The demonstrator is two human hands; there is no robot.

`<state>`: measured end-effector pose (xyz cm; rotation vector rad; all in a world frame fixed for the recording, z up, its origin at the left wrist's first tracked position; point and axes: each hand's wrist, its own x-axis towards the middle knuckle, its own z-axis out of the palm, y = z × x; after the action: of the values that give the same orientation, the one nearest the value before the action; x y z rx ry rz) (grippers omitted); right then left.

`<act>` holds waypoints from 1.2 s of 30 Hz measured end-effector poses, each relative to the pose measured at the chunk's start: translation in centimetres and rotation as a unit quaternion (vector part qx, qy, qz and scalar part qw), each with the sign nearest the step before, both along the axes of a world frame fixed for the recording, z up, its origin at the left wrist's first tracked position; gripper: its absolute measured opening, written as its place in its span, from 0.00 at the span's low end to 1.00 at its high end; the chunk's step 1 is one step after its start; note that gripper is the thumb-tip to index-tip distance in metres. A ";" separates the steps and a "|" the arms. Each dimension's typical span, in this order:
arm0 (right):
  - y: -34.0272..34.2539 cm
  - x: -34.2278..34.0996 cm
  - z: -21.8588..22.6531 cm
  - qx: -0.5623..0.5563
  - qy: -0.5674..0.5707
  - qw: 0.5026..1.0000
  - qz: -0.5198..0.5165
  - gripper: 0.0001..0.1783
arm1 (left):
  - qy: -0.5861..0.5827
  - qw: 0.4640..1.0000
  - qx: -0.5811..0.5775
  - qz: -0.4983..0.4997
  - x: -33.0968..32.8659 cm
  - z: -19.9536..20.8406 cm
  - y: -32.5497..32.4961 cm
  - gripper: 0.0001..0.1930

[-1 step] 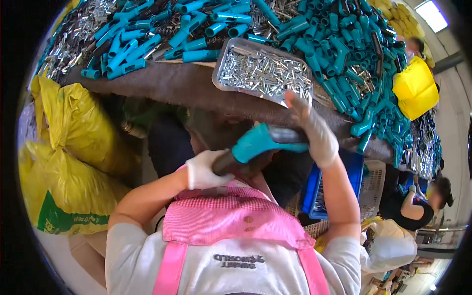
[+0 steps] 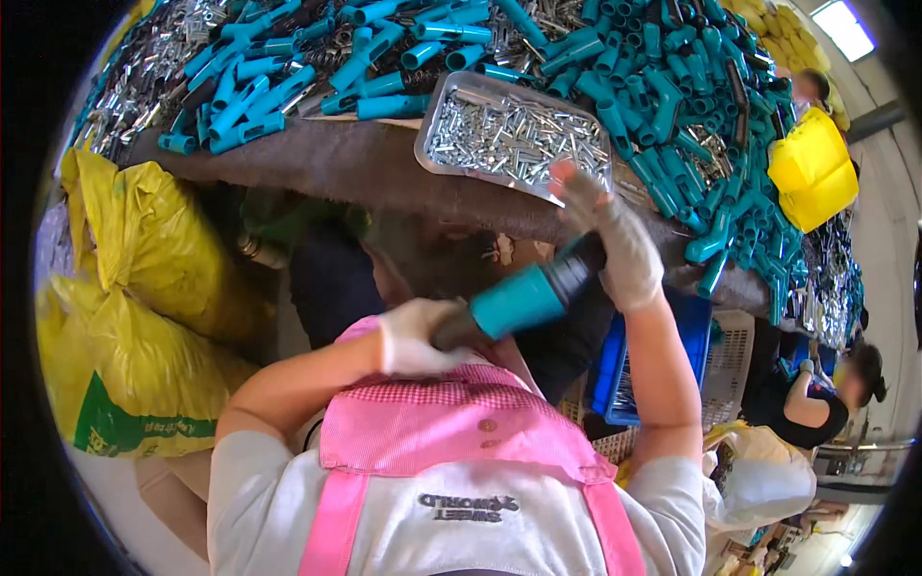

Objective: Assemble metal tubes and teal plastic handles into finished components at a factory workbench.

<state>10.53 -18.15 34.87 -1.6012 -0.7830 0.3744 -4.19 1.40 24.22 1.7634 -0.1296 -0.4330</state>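
In front of my pink apron, my left hand, in a white glove, is wrapped round the dark lower end of a teal tubular plastic part. The part slants up to the right, and its far end is a black ribbed collar. My right hand, gloved with bare fingertips, is held upright with its fingers stretched out. Its palm is beside the black end; motion blur hides whether they touch. Beyond those fingers, a clear plastic tray full of small silver metal pins sits at the bench edge.
Teal plastic parts and metal pieces are heaped across the brown-covered bench. Yellow sacks stand at left. A blue crate and a white basket are at right, with a co-worker beyond. A yellow container lies far right.
The teal part has turned: its black ribbed end now shows where a teal end with a cut-out was. My left hand has shifted slightly right; my right hand stays raised.
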 end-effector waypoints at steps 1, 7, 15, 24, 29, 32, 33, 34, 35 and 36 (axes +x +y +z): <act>0.0 0.5 0.1 0.038 0.076 0.996 0.023 0.31 | -0.089 0.984 0.131 -0.079 -0.1 -0.3 -0.8 0.22; -1.9 -0.4 0.9 -0.096 -0.198 0.938 0.267 0.36 | -0.023 0.995 0.076 0.061 0.4 0.1 1.9 0.23; 1.3 -0.3 2.6 0.072 -0.149 0.899 0.405 0.31 | -0.153 0.973 0.156 -0.075 1.7 -0.6 -2.1 0.29; 2.4 3.0 -2.5 0.162 0.460 0.848 0.206 0.35 | -0.026 0.983 0.180 -0.029 2.8 2.3 -0.2 0.26; 0.8 3.5 0.7 -0.089 -0.056 0.929 0.355 0.40 | -0.059 0.972 0.217 -0.074 3.9 3.7 0.2 0.22; -0.2 3.8 2.8 -0.297 0.114 0.923 0.217 0.32 | -0.081 0.954 0.288 0.011 4.5 4.0 2.0 0.23; -0.2 4.0 3.1 -0.315 0.113 0.906 0.259 0.31 | -0.094 0.945 0.312 0.006 4.9 4.1 2.5 0.24; -0.4 4.3 3.4 -0.344 0.116 0.889 0.279 0.31 | -0.090 0.950 0.299 -0.006 5.2 4.1 2.8 0.25; -0.5 4.5 3.5 -0.387 0.124 0.867 0.289 0.30 | -0.114 0.956 0.271 -0.014 5.5 4.2 3.1 0.26; -0.6 5.0 3.7 -0.398 -0.046 0.870 0.286 0.28 | -0.132 0.959 0.250 -0.021 5.8 4.3 3.2 0.27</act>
<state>15.48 -18.78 38.54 -2.1268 -1.2840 1.1771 1.66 4.64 28.48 2.3182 -0.2655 -0.2700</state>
